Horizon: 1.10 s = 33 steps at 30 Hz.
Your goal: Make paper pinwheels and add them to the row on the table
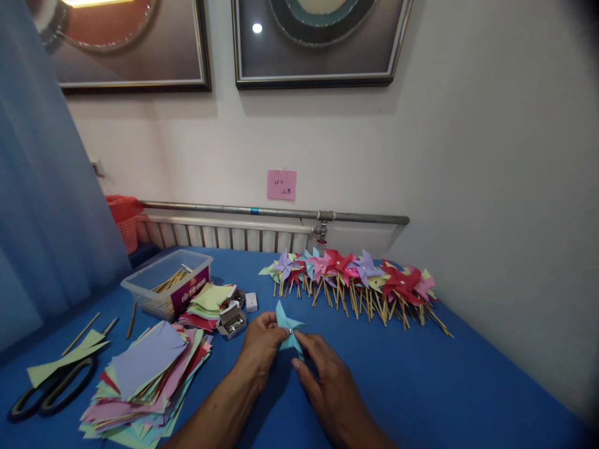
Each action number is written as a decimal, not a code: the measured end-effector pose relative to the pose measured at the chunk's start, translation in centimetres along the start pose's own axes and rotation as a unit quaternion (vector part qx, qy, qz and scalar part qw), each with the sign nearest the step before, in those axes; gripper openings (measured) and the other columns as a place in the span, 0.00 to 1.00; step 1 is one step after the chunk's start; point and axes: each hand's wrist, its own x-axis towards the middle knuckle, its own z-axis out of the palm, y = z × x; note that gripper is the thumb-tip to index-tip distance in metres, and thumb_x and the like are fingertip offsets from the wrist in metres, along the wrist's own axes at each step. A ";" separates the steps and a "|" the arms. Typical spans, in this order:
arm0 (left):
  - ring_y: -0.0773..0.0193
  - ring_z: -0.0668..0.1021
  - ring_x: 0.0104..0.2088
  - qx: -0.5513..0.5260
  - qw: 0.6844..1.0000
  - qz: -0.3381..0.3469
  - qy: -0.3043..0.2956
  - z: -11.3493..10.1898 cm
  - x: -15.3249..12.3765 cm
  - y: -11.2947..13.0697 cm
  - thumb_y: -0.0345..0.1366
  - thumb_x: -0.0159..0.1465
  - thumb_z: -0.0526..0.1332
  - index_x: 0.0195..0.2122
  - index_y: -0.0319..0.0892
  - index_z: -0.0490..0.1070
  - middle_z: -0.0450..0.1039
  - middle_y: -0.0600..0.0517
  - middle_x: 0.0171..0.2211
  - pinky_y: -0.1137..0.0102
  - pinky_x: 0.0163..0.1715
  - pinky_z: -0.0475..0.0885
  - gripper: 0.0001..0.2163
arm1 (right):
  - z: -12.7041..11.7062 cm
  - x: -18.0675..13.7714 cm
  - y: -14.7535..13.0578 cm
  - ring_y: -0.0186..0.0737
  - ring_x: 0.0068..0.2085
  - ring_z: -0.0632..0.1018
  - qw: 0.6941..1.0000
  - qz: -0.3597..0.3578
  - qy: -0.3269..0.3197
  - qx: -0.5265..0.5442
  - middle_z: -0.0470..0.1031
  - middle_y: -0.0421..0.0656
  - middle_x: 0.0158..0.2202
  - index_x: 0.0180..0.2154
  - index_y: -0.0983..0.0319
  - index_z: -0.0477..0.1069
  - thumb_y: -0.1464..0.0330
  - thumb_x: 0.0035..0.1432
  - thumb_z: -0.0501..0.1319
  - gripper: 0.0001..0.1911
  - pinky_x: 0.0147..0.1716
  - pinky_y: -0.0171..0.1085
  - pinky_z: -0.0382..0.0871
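**Pinching a light-blue paper pinwheel [284, 316] over a blue-covered table [412, 393]**

Faces a pale wall [486, 137], with a blue curtain [37, 206] at the left edge and two framed pictures [322, 82] hung high. Shows a white radiator [224, 222] behind the table, under a metal pipe [285, 213]. Along the table's far right side, has a row of overlapping pinwheels on sticks [339, 263], in red, pink, lilac, light blue and pale green, heads toward the wall.

To the left, has a loose stack of coloured paper [150, 358] near a clear plastic container [189, 291] of thin sticks [171, 280]. Has black-handled scissors [55, 378] at far left, under a pale-green paper piece [70, 357].

Grips the light-blue pinwheel near its middle between thumb and finger of the left hand [259, 342], in front of the table's centre. Curves the right hand [330, 374] loosely at the other side, index fingertip at the paper; cannot tell whether it is pinched there too.

Shows a pink note [281, 185] on the wall. Just beyond the left hand, has a small open box [229, 332] of shiny metal pins [233, 323], and another pin at the pinwheel's centre.
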 end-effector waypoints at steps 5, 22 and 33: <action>0.66 0.75 0.21 0.005 1.000 0.001 0.014 0.0 -0.2 0.1 0.28 0.37 0.68 0.28 0.36 0.75 0.80 0.48 0.23 0.73 0.24 0.67 0.14 | -0.3 0.5 -0.2 0.48 0.48 0.80 0.984 0.116 0.044 0.131 0.79 0.48 0.51 0.56 0.55 0.73 0.58 0.65 0.60 0.20 0.50 0.44 0.73; 0.67 0.74 0.20 0.032 0.999 0.004 -0.021 0.5 -0.2 -1.3 0.28 0.37 0.69 0.28 0.36 0.75 0.77 0.51 0.21 0.74 0.23 0.66 0.14 | 0.4 1.3 -0.3 0.40 0.35 0.78 0.814 0.322 0.091 0.475 0.80 0.43 0.37 0.42 0.61 0.76 0.57 0.42 0.77 0.26 0.35 0.37 0.73; 0.68 0.74 0.20 0.038 0.998 0.002 -0.049 0.7 0.0 -3.2 0.30 0.38 0.75 0.29 0.38 0.74 0.75 0.54 0.19 0.74 0.23 0.66 0.17 | 1.3 1.6 1.2 0.42 0.33 0.80 0.823 0.318 0.172 0.439 0.78 0.38 0.29 0.44 0.61 0.73 0.65 0.37 0.77 0.30 0.36 0.38 0.72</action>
